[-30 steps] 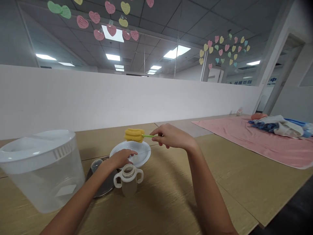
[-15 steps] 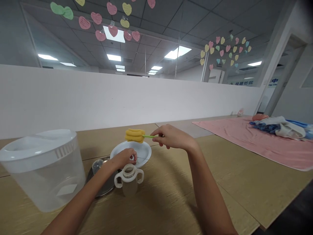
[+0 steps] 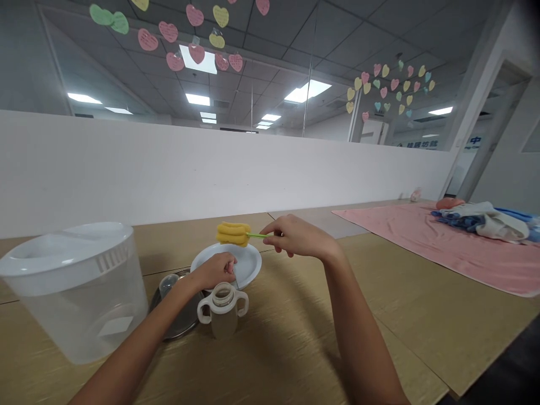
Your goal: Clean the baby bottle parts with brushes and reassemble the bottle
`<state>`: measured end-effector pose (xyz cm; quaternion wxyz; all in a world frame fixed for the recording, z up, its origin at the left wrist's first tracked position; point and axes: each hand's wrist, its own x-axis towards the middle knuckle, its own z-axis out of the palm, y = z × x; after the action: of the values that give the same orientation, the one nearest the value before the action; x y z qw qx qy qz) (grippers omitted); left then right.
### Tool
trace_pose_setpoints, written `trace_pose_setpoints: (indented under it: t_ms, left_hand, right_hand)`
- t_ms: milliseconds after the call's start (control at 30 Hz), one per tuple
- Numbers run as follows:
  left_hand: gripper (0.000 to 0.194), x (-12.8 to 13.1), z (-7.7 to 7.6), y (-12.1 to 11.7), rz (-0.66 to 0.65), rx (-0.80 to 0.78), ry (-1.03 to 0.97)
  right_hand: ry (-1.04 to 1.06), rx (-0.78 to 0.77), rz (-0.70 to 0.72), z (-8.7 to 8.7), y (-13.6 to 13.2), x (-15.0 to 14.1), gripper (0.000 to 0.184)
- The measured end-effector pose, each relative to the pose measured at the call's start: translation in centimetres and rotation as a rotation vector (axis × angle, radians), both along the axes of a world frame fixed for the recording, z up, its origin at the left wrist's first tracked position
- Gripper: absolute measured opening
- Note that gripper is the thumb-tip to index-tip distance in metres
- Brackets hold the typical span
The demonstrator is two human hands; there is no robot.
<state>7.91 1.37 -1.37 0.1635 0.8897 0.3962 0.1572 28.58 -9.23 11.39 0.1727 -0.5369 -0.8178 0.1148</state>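
A person's right hand (image 3: 291, 235) pinches the thin green handle (image 3: 258, 235) of a yellow sponge brush (image 3: 233, 234) between thumb and fingers, its head pointing left and hanging over the far rim of a white bowl (image 3: 252, 264). The left hand (image 3: 217, 271), fingers curled narrow and turned down, reaches over the bowl, lower and closer to the wearer than the sponge brush; whether it grips anything cannot be told.

Just on the near side of the left hand, an open bottle (image 3: 224, 322) with two white side handles stands upright on a wooden table (image 3: 304, 343). A round metal tray (image 3: 185, 325) lies partly under the left forearm, a small clear cup (image 3: 167, 284) resting on it to the left of the wrist. Farther left of that hand stands a large translucent bucket (image 3: 80, 315) with a white top.

Well to the right of the right hand, a pink cloth (image 3: 426, 242) covers part of the table, bearing a heap of blue and white fabric (image 3: 485, 220). Beyond both hands rises a white wall (image 3: 202, 174), topped by glass dotted with heart-shaped notes (image 3: 196, 53).
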Motion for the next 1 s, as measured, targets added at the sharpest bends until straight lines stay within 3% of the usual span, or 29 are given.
trace_pose_setpoints:
  t_ms: [733, 1000]
  left_hand:
    - [0.008, 0.0, 0.7, -0.8, 0.005, -0.035, -0.008]
    - [0.028, -0.2, 0.5, -0.2, -0.026, -0.09, -0.1]
  right_hand:
    - [-0.005, -0.021, 0.009, 0.0, 0.0, -0.2, 0.034]
    - [-0.01, -0.023, 0.005, 0.0, 0.1, -0.1, 0.034]
